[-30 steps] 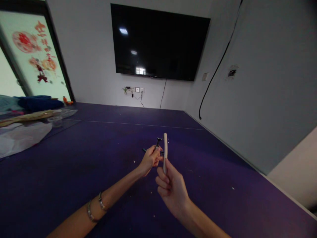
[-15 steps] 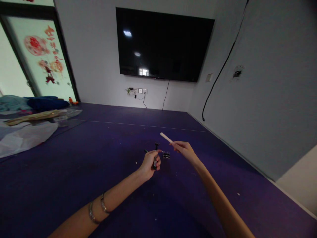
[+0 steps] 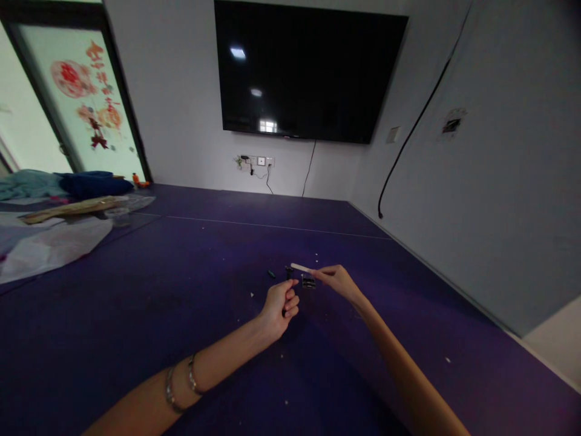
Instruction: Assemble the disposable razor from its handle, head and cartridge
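Observation:
My left hand [image 3: 281,306] is closed around the dark handle of what looks like a black razor [image 3: 289,270], its short crosswise head pointing away from me; most of the handle is hidden by my fingers. Between thumb and fingers, my right hand [image 3: 336,280] pinches a pale flat craft stick [image 3: 300,267]. The stick's far end lies at the razor's head; whether they touch I cannot tell. Just beyond my hands, a small black case [image 3: 308,283] rests on the purple surface [image 3: 181,315]. A small dark green piece [image 3: 271,274] lies left of the razor.
White scraps, one a small triangle [image 3: 252,295], are scattered about. At the left lie a plastic bag [image 3: 68,245], a tan flat package [image 3: 72,209] and folded blue cloth [image 3: 93,183]. A television [image 3: 308,69] hangs on the back wall; a black cable [image 3: 415,121] runs down the right wall.
My right hand has lowered the stick from a raised slant to nearly level, bringing its tip to the razor's head. The left hand has turned slightly, hiding more handle. The view has shifted a little.

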Demonstrator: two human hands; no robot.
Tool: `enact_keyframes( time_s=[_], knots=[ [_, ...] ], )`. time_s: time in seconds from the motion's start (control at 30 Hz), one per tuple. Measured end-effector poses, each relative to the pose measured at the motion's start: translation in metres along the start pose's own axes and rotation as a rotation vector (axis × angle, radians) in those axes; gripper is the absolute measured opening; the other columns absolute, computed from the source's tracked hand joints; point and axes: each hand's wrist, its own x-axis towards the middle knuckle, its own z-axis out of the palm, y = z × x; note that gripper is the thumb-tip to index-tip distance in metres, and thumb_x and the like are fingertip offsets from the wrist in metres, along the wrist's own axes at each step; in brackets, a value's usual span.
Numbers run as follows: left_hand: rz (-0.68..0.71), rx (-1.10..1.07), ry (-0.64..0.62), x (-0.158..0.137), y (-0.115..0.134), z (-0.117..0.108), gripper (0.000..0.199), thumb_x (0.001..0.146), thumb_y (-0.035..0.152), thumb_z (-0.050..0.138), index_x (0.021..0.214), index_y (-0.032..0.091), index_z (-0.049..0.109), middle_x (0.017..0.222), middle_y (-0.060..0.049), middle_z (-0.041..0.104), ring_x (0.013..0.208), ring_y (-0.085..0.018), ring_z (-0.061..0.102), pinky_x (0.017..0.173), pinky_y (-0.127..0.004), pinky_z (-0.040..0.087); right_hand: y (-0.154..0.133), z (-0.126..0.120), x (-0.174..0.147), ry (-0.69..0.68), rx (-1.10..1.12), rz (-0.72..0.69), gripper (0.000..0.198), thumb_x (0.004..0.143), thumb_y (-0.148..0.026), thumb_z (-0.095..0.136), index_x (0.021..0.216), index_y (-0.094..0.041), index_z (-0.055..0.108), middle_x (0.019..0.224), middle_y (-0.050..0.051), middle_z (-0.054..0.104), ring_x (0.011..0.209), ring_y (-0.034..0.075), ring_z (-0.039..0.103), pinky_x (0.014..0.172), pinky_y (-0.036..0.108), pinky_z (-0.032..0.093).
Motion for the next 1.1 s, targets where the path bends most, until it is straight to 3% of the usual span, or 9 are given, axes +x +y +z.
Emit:
enact_keyframes(
  time_s=[0.1,0.23,0.4,0.5,0.67,0.8,0.93,1.1],
  knots=[
    [-0.029,0.005,0.022,0.0006,-0.0015,-0.0004,0.011,0.086,0.015,0.04,0.082,0.013,0.05,0.046,0.01,0.028,0.029,-0.001,0.019,0.032,-0.017,0.007,-0.0004,0.0018,0.0001,-0.025,-0.009,-0.008,0.045,0.074,-0.055,0.052,0.068,-0.016,0.074,0.051,0.001,0.058,0.047,0.011,0.046,0.046,0.023,0.027],
    [-0.048,0.027,0.042,0.0011,-0.0038,-0.0003,0.011,0.087,0.015,0.039,0.081,0.013,0.049,0.046,0.01,0.028,0.029,-0.001,0.019,0.032,-0.017,0.007,0.0005,0.0006,0.001,0.06,-0.048,-0.021,0.038,0.075,-0.052,0.055,0.074,-0.019,0.075,0.064,0.003,0.068,0.057,0.014,0.055,0.052,0.024,0.034],
    [-0.017,0.043,0.009,0.0007,-0.0064,-0.0009,0.011,0.086,0.015,0.04,0.081,0.013,0.049,0.046,0.01,0.029,0.029,-0.001,0.02,0.033,-0.018,0.007,0.0005,-0.0009,0.0005,0.017,-0.054,-0.055,0.038,0.076,-0.052,0.054,0.075,-0.02,0.075,0.067,0.004,0.07,0.06,0.017,0.059,0.054,0.025,0.035],
    [-0.021,0.056,0.019,0.0011,-0.0075,-0.0014,0.01,0.086,0.016,0.041,0.08,0.013,0.049,0.046,0.01,0.028,0.029,-0.001,0.02,0.033,-0.017,0.007,-0.0002,0.0004,-0.0003,0.071,-0.086,-0.04,0.039,0.075,-0.054,0.054,0.077,-0.021,0.075,0.069,0.004,0.071,0.063,0.018,0.06,0.056,0.026,0.037],
    [-0.017,0.074,0.01,0.0013,-0.009,-0.002,0.009,0.086,0.017,0.042,0.08,0.014,0.049,0.046,0.011,0.028,0.029,-0.001,0.02,0.033,-0.018,0.007,-0.0008,0.0037,-0.0006,0.047,-0.044,-0.077,0.041,0.077,-0.054,0.052,0.079,-0.02,0.075,0.073,0.005,0.071,0.065,0.018,0.061,0.057,0.025,0.037],
    [-0.013,0.065,-0.001,0.0007,-0.0089,-0.0023,0.012,0.087,0.016,0.04,0.08,0.013,0.049,0.044,0.01,0.029,0.029,-0.001,0.02,0.033,-0.018,0.007,0.0012,0.0037,-0.0002,0.1,-0.072,-0.035,0.041,0.075,-0.054,0.054,0.079,-0.019,0.075,0.067,0.005,0.07,0.061,0.017,0.06,0.053,0.024,0.035],
    [0.006,0.054,-0.024,0.0014,-0.0075,-0.0021,0.012,0.087,0.016,0.04,0.08,0.013,0.05,0.044,0.01,0.029,0.028,-0.001,0.02,0.033,-0.018,0.006,0.0028,0.0031,0.0008,0.023,-0.003,-0.059,0.043,0.076,-0.054,0.052,0.079,-0.017,0.075,0.068,0.004,0.07,0.06,0.016,0.059,0.052,0.022,0.036],
    [-0.001,0.03,-0.023,0.0024,-0.0063,-0.0025,0.012,0.087,0.015,0.039,0.08,0.013,0.049,0.044,0.01,0.028,0.028,-0.001,0.02,0.032,-0.018,0.007,0.0065,0.0003,0.0016,0.056,-0.009,-0.021,0.041,0.075,-0.053,0.055,0.078,-0.017,0.075,0.065,0.003,0.069,0.058,0.014,0.057,0.051,0.022,0.035]
  ],
)
